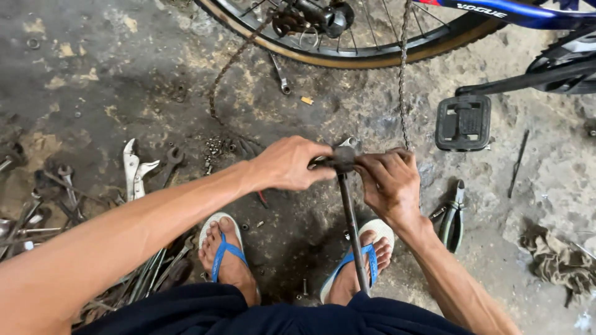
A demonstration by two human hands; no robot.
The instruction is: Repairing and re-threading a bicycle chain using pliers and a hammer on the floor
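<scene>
Hands (292,164) (388,180) pinching rod (351,223) head from both sides above sandals (226,248), fingers pressed together, rod upright between feet, chain (403,74) just behind; best kept vertical, gripped evenly, clear of pliers (453,217).

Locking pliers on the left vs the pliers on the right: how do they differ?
The locking pliers are bare silvery metal; the pliers on the right have dark, green-edged handles. The locking pliers lie beside a heap of spanners, clear of the left hand; the pliers on the right lie apart from that heap, just beside the right hand. Both lie flat on the concrete floor, untouched.
</scene>
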